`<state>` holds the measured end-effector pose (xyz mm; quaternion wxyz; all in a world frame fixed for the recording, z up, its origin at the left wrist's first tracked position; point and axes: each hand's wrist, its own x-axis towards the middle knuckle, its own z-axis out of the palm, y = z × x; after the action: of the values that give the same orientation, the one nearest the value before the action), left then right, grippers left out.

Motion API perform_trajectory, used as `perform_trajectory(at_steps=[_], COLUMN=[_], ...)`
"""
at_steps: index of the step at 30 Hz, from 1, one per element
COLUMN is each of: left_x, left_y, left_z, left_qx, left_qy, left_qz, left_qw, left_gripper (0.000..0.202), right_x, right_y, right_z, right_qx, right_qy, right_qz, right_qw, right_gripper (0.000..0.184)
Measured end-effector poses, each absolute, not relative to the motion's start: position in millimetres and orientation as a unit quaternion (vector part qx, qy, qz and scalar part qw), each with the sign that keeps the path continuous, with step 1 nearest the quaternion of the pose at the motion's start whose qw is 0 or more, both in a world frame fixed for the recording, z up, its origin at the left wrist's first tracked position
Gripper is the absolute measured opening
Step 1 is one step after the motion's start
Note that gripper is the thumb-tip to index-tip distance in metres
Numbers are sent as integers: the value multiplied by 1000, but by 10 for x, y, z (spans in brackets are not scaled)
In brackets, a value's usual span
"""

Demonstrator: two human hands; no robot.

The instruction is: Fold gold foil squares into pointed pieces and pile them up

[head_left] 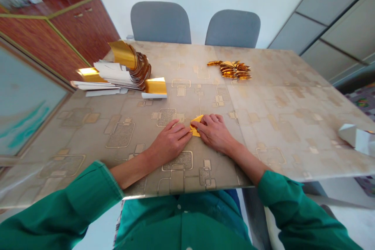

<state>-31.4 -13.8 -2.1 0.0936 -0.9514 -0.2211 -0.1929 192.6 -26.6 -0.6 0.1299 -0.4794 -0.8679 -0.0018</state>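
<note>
Snugly, folded gold paper (195, 129) lies under the right hand (213, 133).

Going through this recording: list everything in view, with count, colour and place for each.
folded paper: one, gold, on the table under the fingertips
paper strips: many, gold and white, stacked and curled at the table's far left
folded pieces: several, gold, heaped at the table's far side
table: one, beige with gold pattern, under everything
chairs: two, grey, beyond the table
cabinet: one, reddish-brown wood, back left
white object: one, white, right table edge
left hand: one, at the paper's left
right hand: one, on the paper
sleeves: two, green, nearest the camera
</note>
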Motion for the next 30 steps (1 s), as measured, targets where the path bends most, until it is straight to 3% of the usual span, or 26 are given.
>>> perform_trajectory(at_steps=[5, 9, 15, 24, 30], left_x=[-329, -360, -390, -393, -328], left_y=[-125, -105, -15, 69, -34], left_z=[-14, -17, 20, 38, 5], left_qx=[-952, -949, -950, -937, -956], left_qy=[-224, -236, -244, -290, -217], left_qz=[-193, -195, -184, -178, -194], left_qw=[82, 71, 59, 78, 20], left_gripper=[24, 22, 19, 20, 23], right_x=[1978, 2153, 2250, 2144, 2108], right_y=[-255, -275, -329, -342, -349], right_z=[-17, -54, -13, 51, 20], right_qx=[-483, -445, -442, -384, -409], right_qy=[-866, -876, -876, -900, -889], right_qz=[16, 75, 61, 100, 87], right_qw=[127, 170, 182, 180, 186], right_gripper=[37, 42, 29, 27, 25])
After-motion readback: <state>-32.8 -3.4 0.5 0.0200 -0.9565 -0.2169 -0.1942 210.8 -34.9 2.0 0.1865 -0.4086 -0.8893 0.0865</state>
